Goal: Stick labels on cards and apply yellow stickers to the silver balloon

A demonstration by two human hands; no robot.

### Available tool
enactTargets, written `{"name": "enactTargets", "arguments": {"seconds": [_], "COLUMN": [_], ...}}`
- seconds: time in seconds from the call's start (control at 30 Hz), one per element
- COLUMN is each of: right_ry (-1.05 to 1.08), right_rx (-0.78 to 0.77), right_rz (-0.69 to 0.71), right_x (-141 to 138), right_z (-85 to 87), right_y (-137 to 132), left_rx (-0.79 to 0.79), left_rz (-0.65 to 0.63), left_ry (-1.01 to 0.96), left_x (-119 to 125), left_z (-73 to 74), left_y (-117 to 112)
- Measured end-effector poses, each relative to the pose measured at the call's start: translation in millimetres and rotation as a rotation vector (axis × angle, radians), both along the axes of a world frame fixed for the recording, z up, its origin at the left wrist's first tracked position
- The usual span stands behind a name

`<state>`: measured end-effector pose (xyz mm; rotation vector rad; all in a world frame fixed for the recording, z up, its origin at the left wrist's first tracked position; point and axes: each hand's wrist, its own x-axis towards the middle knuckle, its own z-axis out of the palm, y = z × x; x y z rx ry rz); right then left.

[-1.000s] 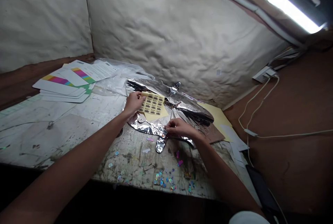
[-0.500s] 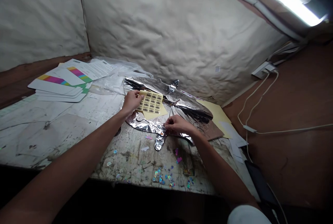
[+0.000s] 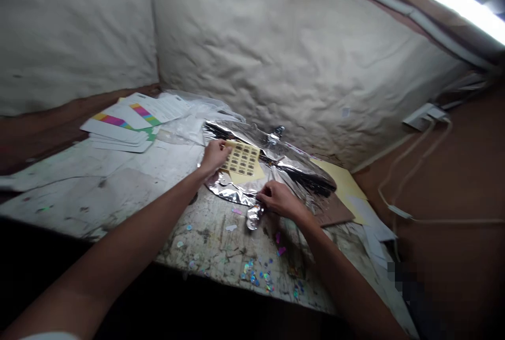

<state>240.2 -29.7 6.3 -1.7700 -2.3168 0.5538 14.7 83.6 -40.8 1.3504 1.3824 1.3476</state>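
My left hand (image 3: 215, 157) is closed on the left edge of a yellowish sheet of barcode stickers (image 3: 245, 159), thumb on top. Rows of small dark labels cover the sheet, and a plain yellow piece (image 3: 248, 176) shows under its lower edge. Beneath lies a flat, crumpled silver foil balloon (image 3: 232, 191), with more shiny foil folded behind it. My right hand (image 3: 278, 198) pinches at the front edge of the foil, beside a rounded foil tab (image 3: 255, 217). Its fingertips partly hide what they grip.
Cards with rainbow stripes (image 3: 114, 121) lie fanned at the left beside clear plastic bags (image 3: 185, 121). Brown board (image 3: 335, 211) and yellow paper (image 3: 347, 187) are at the right. Sequins (image 3: 256, 276) dot the worn table's (image 3: 134, 192) front. A power strip (image 3: 426, 116) with white cords hangs right.
The whole view has shifted, so everything sits further right. My left hand keeps the sticker sheet. The foil tab by my right hand looks turned and wider, and the foil edge there has moved.
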Motion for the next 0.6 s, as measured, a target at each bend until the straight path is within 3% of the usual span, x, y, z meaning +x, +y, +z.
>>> {"name": "enactTargets", "arguments": {"seconds": [0.17, 0.23, 0.37, 0.47, 0.6], "right_ry": [0.032, 0.042, 0.08, 0.061, -0.024], "right_rx": [0.214, 0.275, 0.231, 0.298, 0.422], "right_rz": [-0.025, 0.119, 0.414, 0.429, 0.413], "right_x": [7.7, 14.8, 28.0, 30.2, 26.5], "right_z": [-18.1, -21.2, -19.2, -21.8, -26.7], "right_y": [-1.4, -7.8, -33.7, -45.0, -42.6], "left_rx": [0.014, 0.019, 0.035, 0.015, -0.071], "left_rz": [0.051, 0.065, 0.046, -0.045, -0.266], "left_ry": [-0.006, -0.051, -0.238, -0.414, -0.542], "left_x": [-3.4, -5.0, -3.5, -1.5, -4.2], "left_z": [3.9, 6.4, 18.2, 30.6, 45.4], "left_y": [-1.8, -1.0, -2.0, -3.8, -13.3]}}
